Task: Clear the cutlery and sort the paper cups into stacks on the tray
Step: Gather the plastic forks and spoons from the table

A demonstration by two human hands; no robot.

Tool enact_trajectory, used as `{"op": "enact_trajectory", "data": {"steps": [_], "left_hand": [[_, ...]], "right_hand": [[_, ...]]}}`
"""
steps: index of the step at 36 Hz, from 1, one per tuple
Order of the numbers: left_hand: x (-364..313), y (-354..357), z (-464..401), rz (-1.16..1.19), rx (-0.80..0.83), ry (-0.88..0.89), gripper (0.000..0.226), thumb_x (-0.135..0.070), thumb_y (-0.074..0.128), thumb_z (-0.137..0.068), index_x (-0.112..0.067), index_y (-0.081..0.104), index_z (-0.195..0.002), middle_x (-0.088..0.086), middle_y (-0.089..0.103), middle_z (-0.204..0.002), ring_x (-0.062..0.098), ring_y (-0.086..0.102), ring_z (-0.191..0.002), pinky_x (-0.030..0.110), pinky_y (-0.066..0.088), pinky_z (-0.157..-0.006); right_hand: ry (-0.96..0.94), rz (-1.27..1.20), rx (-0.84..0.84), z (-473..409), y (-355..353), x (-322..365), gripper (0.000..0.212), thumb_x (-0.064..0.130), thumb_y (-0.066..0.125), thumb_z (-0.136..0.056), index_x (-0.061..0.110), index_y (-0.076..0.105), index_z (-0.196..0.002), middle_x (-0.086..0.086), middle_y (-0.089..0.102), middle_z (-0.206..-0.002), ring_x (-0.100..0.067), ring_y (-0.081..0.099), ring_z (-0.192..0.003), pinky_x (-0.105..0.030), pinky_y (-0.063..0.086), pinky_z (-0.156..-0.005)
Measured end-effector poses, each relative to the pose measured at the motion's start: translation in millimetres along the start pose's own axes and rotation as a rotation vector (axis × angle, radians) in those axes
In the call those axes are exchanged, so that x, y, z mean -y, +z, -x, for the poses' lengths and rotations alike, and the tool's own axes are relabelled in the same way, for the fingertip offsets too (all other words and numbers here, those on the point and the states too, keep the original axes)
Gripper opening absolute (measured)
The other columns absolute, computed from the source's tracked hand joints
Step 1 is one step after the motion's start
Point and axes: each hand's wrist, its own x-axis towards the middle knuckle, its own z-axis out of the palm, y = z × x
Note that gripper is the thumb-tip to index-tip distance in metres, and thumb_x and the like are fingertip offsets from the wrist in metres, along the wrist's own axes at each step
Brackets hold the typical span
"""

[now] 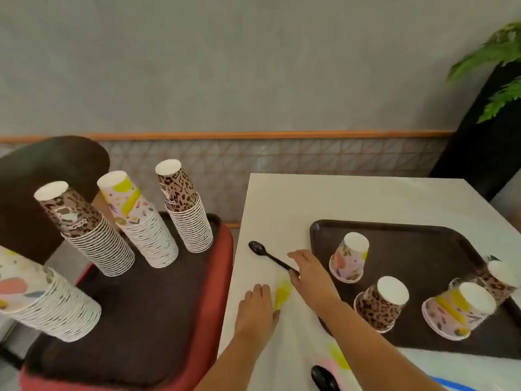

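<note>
A white table [366, 198] is showing bare room behind the tray [423, 244] and along its left edge, where both hands are working. The tray is lying on the right half, its left rim just beside the right hand [307, 269]. Four cups are standing upside down and well apart on it: a floral cup [349, 258], a leopard cup [380, 304], a second floral cup [456, 314] and another leopard cup [501, 280] near the right rim.

The right hand is reaching left across the table, fingers closing on the handle end of a black spoon [267, 256], whose bowl is pointing away to the left. The left hand [258, 307] is lying palm down near the table's left edge, fingers together, touching a yellow spoon [282, 294]; whether it is gripping it, I cannot tell.

Left of the table, tall cup stacks [149, 235] are leaning on a second tray [135, 306].
</note>
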Motion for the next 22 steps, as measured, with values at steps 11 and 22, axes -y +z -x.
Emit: {"op": "enact_trajectory", "data": {"steps": [11,22], "left_hand": [[19.7,22.4,-35.0,-0.009,-0.087,0.087,0.037,-0.028,0.089,-0.045,-0.017,0.063,-0.071,-0.001,0.059,-0.066,0.009,0.057,-0.054,0.017,0.043,-0.045],[42.6,6.9,-52.6,0.197,0.047,0.064,0.021,-0.018,0.028,-0.101,-0.008,0.041,-0.115,0.015,0.061,-0.103,0.032,0.059,-0.093,0.038,0.039,-0.069]], "right_hand": [[0.108,0.082,0.090,-44.0,48.1,-18.4,0.038,0.018,0.041,-0.097,0.013,0.041,-0.135,-0.005,0.042,-0.134,-0.023,0.045,-0.120,-0.029,0.035,-0.104],[0.220,-0.028,0.056,-69.1,68.0,-18.9,0.018,0.017,0.049,-0.094,0.008,0.058,-0.107,-0.010,0.056,-0.109,-0.026,0.052,-0.101,-0.037,0.046,-0.085]]}}
